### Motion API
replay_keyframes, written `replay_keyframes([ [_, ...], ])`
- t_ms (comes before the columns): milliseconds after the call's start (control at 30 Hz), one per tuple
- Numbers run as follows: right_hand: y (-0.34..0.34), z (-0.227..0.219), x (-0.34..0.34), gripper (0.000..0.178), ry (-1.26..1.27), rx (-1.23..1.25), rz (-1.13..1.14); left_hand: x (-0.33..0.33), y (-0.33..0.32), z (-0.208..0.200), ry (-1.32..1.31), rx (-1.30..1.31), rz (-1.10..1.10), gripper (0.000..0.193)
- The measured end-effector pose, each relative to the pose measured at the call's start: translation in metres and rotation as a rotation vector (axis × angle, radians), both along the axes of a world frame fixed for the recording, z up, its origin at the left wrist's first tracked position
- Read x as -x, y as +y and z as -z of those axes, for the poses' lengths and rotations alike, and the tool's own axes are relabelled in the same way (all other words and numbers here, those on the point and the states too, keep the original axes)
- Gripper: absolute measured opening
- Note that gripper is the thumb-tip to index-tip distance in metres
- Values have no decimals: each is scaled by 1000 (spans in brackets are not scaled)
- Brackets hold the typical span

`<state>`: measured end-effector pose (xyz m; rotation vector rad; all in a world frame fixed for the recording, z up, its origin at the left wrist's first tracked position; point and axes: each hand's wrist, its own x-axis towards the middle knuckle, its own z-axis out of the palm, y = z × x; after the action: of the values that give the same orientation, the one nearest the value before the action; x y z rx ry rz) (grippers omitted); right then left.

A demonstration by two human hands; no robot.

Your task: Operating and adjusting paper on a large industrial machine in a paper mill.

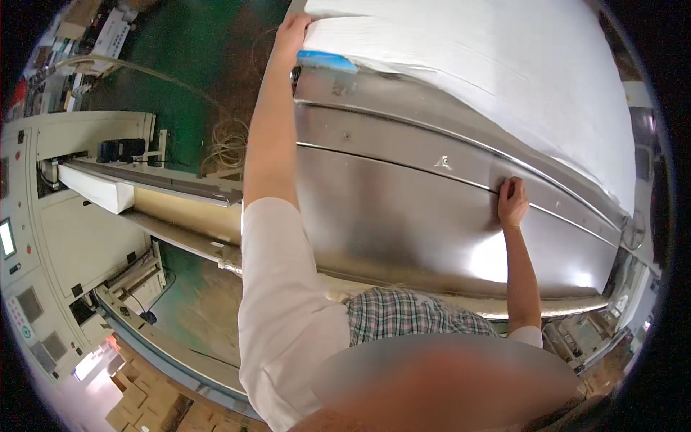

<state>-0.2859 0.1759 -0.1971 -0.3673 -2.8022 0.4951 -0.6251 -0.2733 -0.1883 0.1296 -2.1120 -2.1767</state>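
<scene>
Over a green floor (191,47), a pale machine cabinet (86,248) stands left of a shiny metal bench (389,209). White sheeting (475,54) covers the bench's far side, a blue piece (327,60) showing under its left end. The person's hands are well apart. The left arm stretches nearly straight along the bench's left edge, the left hand (291,37) touching the sheeting's left edge; I can't tell how firmly it grips. The right hand (513,203), forearm reaching forward, rests fingers bunched on the metal seam toward the bench's right end, its grasp unclear.
</scene>
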Motion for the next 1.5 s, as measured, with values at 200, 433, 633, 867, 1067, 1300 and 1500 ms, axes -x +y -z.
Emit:
replay_keyframes([
  [200, 4, 1, 0, 11, 28, -53, 23, -5, 62, -56, 94, 1245, 485, 61],
  [433, -5, -29, 20, 15, -71, 174, -21, -52, 198, -68, 203, 1377, 836, 106],
  [633, -59, -85, 124, 13, 190, 368, -415, -86, 204, -80, 228, 1520, 772, 94],
  [867, -76, -83, 209, 44, -178, -141, -507, -102, 208, -83, 39, 1653, 670, 96],
  [1067, 155, -82, 167, 59, -413, -123, -247, -98, 238, -89, -139, 1694, 633, 102],
  [1300, 382, -98, 96, 74, -540, -258, -180, -100, 244, -78, -513, 1961, 409, 97],
  [1500, 524, -123, 60, 101, -761, -313, -263, -105, 264, -72, -572, 2009, 346, 87],
])
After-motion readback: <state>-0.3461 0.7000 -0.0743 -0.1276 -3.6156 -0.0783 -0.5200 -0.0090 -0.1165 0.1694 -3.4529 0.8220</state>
